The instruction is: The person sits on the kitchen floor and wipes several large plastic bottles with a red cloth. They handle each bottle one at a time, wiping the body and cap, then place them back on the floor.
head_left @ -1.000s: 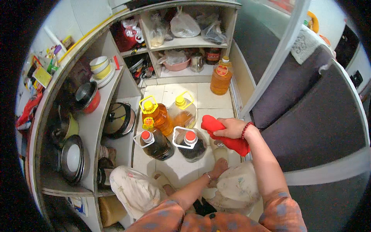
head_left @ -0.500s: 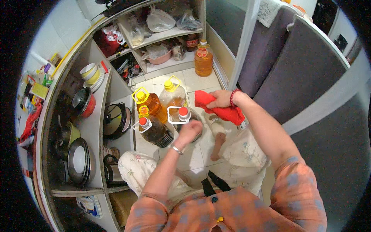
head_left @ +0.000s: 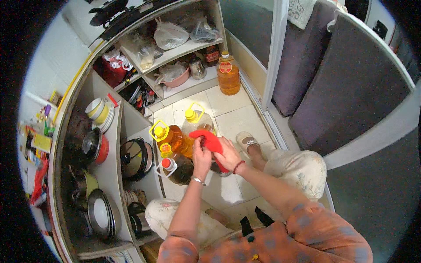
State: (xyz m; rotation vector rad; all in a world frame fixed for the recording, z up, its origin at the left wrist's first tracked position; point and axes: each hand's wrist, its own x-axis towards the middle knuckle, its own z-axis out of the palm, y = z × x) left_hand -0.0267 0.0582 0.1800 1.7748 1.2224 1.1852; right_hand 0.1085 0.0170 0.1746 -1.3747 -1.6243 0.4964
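Observation:
My right hand [head_left: 229, 154] grips a red cloth [head_left: 210, 142], which drapes over the top of a dark bottle [head_left: 218, 168] on the floor between my feet. My left hand [head_left: 202, 160] is at that same top, its fingers curled against the cloth's edge; what they pinch is hidden, as are the bottle's cap and handle. Just left of my left hand stands a dark bottle with a red cap [head_left: 179, 169]. Behind it are an amber oil bottle with a yellow cap [head_left: 176, 139] and a clear bottle with a yellow handle [head_left: 193, 125].
Another large amber oil bottle [head_left: 228, 79] stands by the sliding-door track at the back. Open shelves curve along the left, bearing stacked bowls [head_left: 99, 110], pans [head_left: 101, 214] and a lidded pot [head_left: 131, 160]. A pink basin [head_left: 177, 79] sits on the low back shelf.
My right hand has brought the red cloth left and down onto the dark bottle's top. The left hand has shifted slightly left, and the two hands are now close together.

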